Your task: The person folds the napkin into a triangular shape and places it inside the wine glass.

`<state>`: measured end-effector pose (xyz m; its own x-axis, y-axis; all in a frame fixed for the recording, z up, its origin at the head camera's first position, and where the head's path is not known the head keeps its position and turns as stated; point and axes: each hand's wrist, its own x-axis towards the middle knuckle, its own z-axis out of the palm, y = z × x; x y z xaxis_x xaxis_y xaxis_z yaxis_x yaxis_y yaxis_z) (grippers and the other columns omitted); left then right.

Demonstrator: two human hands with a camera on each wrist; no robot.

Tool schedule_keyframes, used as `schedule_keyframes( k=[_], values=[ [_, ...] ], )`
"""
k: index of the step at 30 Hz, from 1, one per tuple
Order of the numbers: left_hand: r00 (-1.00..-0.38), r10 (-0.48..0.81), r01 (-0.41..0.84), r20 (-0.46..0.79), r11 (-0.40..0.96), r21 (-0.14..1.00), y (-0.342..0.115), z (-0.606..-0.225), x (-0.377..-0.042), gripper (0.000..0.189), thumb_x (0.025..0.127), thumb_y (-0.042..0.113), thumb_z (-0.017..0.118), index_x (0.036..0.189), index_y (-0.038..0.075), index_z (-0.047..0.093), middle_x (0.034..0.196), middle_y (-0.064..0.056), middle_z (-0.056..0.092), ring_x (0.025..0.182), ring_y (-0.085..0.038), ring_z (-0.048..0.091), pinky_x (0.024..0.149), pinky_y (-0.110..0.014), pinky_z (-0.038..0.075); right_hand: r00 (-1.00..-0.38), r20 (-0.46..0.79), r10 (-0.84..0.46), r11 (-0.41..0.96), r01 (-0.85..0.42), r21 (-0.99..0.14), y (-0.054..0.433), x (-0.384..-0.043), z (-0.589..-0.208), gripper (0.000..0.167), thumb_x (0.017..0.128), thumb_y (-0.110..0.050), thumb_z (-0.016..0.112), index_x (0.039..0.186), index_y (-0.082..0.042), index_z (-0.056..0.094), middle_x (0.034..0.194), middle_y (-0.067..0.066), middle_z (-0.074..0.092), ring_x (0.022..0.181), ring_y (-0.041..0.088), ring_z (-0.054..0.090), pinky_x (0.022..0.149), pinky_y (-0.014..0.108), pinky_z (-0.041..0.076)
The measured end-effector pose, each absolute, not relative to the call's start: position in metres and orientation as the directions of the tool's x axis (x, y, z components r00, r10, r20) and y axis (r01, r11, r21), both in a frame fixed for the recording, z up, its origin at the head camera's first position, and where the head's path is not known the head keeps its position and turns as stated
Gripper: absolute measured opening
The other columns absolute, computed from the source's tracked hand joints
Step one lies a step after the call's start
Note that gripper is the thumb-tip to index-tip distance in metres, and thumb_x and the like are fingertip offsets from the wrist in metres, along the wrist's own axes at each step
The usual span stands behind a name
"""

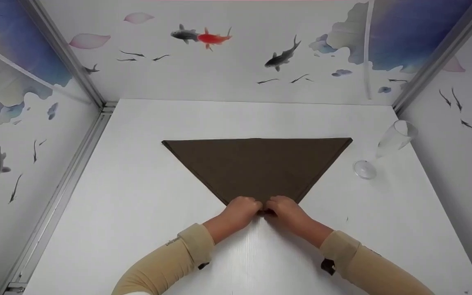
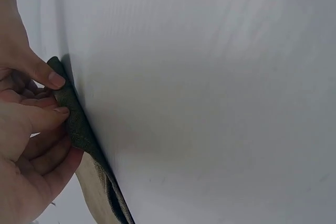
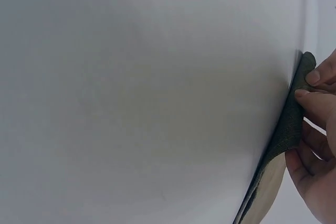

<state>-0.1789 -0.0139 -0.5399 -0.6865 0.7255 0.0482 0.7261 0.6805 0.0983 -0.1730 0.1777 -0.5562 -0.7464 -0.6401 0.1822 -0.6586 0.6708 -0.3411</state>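
A dark brown cloth napkin point(image 1: 260, 168), folded into a triangle, lies on the white table with its long edge at the far side. At the near tip my left hand point(image 1: 242, 211) and right hand point(image 1: 287, 211) meet almost side by side. Both pinch the cloth between thumbs and fingers. In the left wrist view, the rolled edge point(image 2: 79, 121) of the napkin runs under both thumbs, and a lighter underside shows below it. The right wrist view has the same roll point(image 3: 289, 124) held in the fingertips.
A clear stemmed glass point(image 1: 398, 137) stands at the right of the table, its round foot point(image 1: 365, 170) nearer the napkin. White panels printed with fish and petals enclose the table point(image 1: 117, 229) at the back and sides. Tan sleeves point(image 1: 197, 246) cover both forearms.
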Motion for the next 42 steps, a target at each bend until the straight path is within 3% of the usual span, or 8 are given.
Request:
schedule_keyframes(
  k=[12,18,29,34,42],
  values=[
    [-0.682,0.720,0.726,0.126,0.687,0.008,-0.015,-0.541,-0.182,0.012,0.093,0.019,0.068,0.084,0.016,0.075,0.075,-0.002,0.057,0.068,-0.014,0.055,0.059,-0.025,0.047,-0.809,0.025,-0.587,0.693,-0.518,-0.501,0.178,-0.185,-0.548,0.018,0.089,-0.006,0.069,0.105,-0.010,0.076,0.098,0.002,0.070,0.094,0.019,0.064,0.080,0.036,0.053],
    [-0.705,0.702,0.706,0.105,0.709,0.003,-0.014,-0.541,-0.182,0.010,0.090,0.020,0.071,0.081,0.015,0.074,0.078,-0.002,0.057,0.071,-0.016,0.053,0.062,-0.027,0.048,-0.828,0.032,-0.559,0.736,-0.514,-0.441,0.176,-0.186,-0.551,0.013,0.087,-0.007,0.072,0.099,-0.008,0.077,0.089,0.001,0.060,0.082,0.018,0.054,0.072,0.036,0.049],
    [-0.741,0.669,0.671,0.053,0.738,0.074,-0.011,-0.543,-0.187,0.009,0.094,0.016,0.066,0.093,0.017,0.074,0.080,0.001,0.065,0.076,-0.013,0.063,0.066,-0.024,0.051,-0.848,0.081,-0.523,0.756,-0.506,-0.415,0.171,-0.186,-0.555,0.010,0.085,0.001,0.072,0.090,-0.008,0.073,0.080,-0.002,0.052,0.074,0.016,0.049,0.067,0.032,0.047],
    [-0.736,0.675,0.676,0.044,0.730,0.104,-0.011,-0.543,-0.190,0.010,0.094,0.015,0.066,0.093,0.017,0.076,0.082,0.002,0.067,0.078,-0.013,0.064,0.067,-0.024,0.051,-0.818,0.091,-0.568,0.738,-0.555,-0.383,0.174,-0.184,-0.556,0.009,0.083,-0.005,0.077,0.091,-0.009,0.076,0.080,-0.002,0.047,0.074,0.017,0.046,0.067,0.033,0.046],
    [-0.748,0.664,0.655,0.015,0.733,0.185,-0.012,-0.539,-0.187,0.011,0.093,0.012,0.067,0.092,0.018,0.077,0.082,0.003,0.068,0.079,-0.012,0.064,0.067,-0.023,0.050,-0.769,0.159,-0.619,0.711,-0.635,-0.304,0.177,-0.179,-0.556,0.012,0.079,-0.003,0.079,0.090,-0.008,0.076,0.079,0.001,0.057,0.074,0.017,0.055,0.068,0.032,0.051]
  ],
)
